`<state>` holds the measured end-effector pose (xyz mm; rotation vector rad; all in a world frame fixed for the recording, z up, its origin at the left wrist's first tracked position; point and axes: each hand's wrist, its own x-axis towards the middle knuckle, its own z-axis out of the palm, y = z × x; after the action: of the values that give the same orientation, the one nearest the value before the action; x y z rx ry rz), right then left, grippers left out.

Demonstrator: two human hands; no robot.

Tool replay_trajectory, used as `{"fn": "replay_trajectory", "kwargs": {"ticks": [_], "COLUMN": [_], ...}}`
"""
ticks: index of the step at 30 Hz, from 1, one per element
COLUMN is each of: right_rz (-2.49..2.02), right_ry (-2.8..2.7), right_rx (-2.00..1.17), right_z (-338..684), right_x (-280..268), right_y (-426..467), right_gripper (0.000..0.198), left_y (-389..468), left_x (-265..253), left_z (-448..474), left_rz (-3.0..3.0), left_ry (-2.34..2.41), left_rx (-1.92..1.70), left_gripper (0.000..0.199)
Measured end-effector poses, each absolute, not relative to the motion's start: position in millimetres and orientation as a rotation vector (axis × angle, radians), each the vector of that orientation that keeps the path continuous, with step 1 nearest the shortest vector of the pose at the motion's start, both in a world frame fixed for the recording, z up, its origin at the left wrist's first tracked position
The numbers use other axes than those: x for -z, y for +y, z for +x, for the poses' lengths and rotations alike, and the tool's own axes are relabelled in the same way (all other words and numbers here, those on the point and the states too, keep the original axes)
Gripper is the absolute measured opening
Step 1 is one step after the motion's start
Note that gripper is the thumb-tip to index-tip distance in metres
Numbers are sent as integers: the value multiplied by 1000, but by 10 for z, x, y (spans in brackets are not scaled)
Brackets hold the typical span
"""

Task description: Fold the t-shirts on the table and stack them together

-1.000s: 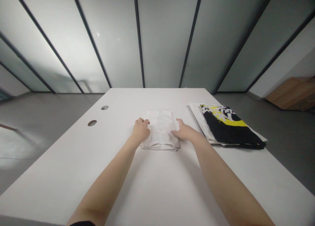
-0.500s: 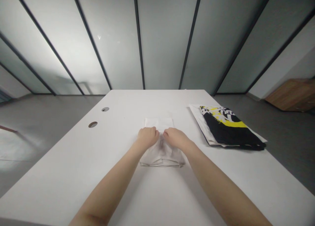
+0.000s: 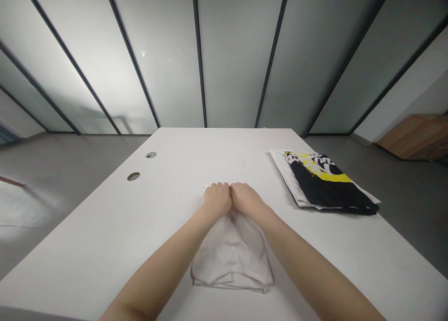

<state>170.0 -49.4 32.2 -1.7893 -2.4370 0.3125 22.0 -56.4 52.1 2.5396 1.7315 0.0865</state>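
A folded white garment (image 3: 234, 255), perhaps a shirt, lies in front of me with its layered near edge toward my body. My left hand (image 3: 217, 198) is closed on its far end, fingers curled over the fabric. Close against it, my right hand (image 3: 246, 198) also grips that end, and the knuckles of both nearly touch. The cloth bunches and creases between the wrists. Most of the gripped edge is hidden beneath my fingers.
A white table (image 3: 168, 171) spreads around the garment, with two round holes (image 3: 133, 176) at its left. To the right lies a stack of folded clothes, a black, yellow and white printed one (image 3: 329, 183) on top. Frosted glass panels (image 3: 231, 55) stand beyond.
The white garment has slid nearer to me, and its near edge sits lower in view. My hands have drawn together at its far end, covering the part that showed beyond them.
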Motion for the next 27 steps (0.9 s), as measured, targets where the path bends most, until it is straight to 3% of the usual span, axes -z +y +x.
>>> {"fn": "replay_trajectory", "kwargs": {"ticks": [6,12,19,27], "right_rz": [-1849,-1984,-1990,-1769], "right_ry": [-2290,-2195,-2116,-2086], "right_rx": [-279,-379,-349,-416], "right_z": [1633,1876,2192,2234], "right_x": [-8,56,-70,-220], "right_y": [-516,-391,-274,-221], "right_gripper": [56,65,48,17], "left_y": [-411,-269,-121,43], "left_x": [-148,-90,-201,-459], "left_z": [171,42,-252,-442], "left_rz": [2473,2368,2308,2390], "left_ry": [1686,1825,2030,1603], "left_rx": [-171,-206,-192,-166], "left_gripper": [61,65,55,23]}}
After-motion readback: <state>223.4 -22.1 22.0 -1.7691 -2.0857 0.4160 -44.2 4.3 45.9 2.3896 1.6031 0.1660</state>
